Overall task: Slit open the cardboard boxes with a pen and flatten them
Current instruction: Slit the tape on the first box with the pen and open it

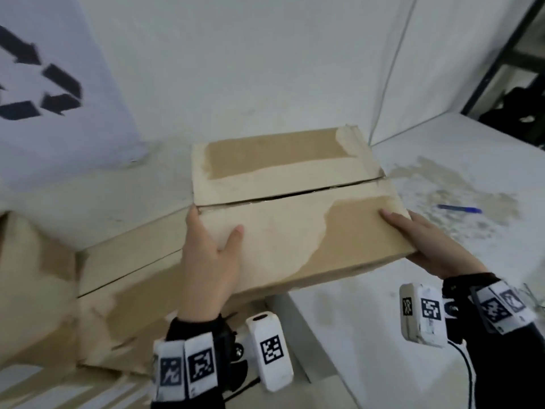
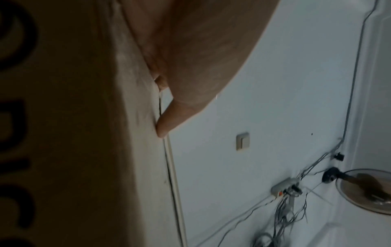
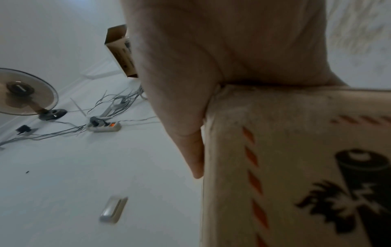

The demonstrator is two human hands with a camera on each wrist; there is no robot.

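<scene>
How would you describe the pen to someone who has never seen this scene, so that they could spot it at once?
Start at the cardboard box that both hands hold in the middle of the head view, then look to its right, at the white table with a worn, mottled patch. The pen lies flat on that patch, apart from the box. It is the only slim blue thing there.

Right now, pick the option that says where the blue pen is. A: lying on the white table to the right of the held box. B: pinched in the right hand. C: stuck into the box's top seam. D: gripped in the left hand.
A: the blue pen lies loose on the white table, while the left hand and right hand both grip the cardboard box.
</scene>
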